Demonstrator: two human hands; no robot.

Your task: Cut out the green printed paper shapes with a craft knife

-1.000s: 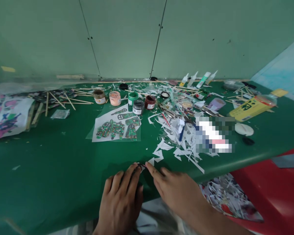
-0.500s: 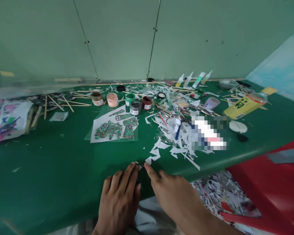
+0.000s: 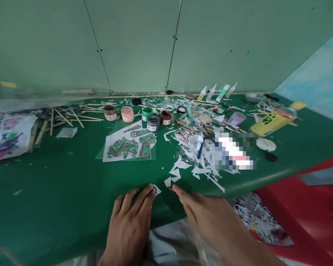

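Observation:
Near the table's front edge, my left hand (image 3: 131, 218) lies palm down with its fingers extended. Its fingertips press a small white paper piece with a dark printed pattern (image 3: 156, 190) onto the green table. To the right, my right hand (image 3: 204, 212) is closed around a slim red tool (image 3: 171, 189); only a short bit of it shows beyond the index finger, so its kind is unclear. The tool is apart from the paper piece. Beyond my hands, a sheet with green printed cutout shapes (image 3: 127, 144) lies flat.
White paper offcuts (image 3: 180, 164) are heaped right of centre. Several open paint jars (image 3: 127, 114) stand behind the printed sheet. Glue bottles (image 3: 211, 92) line the back, and a yellow-labelled container (image 3: 272, 121) lies at right. Wooden sticks (image 3: 76, 118) are scattered left. More scraps fill a red-sided bin (image 3: 262, 216) below.
My right hand has moved right with the red tool, away from the paper piece. My left hand has shifted slightly left, and more of the piece shows. The view has turned slightly.

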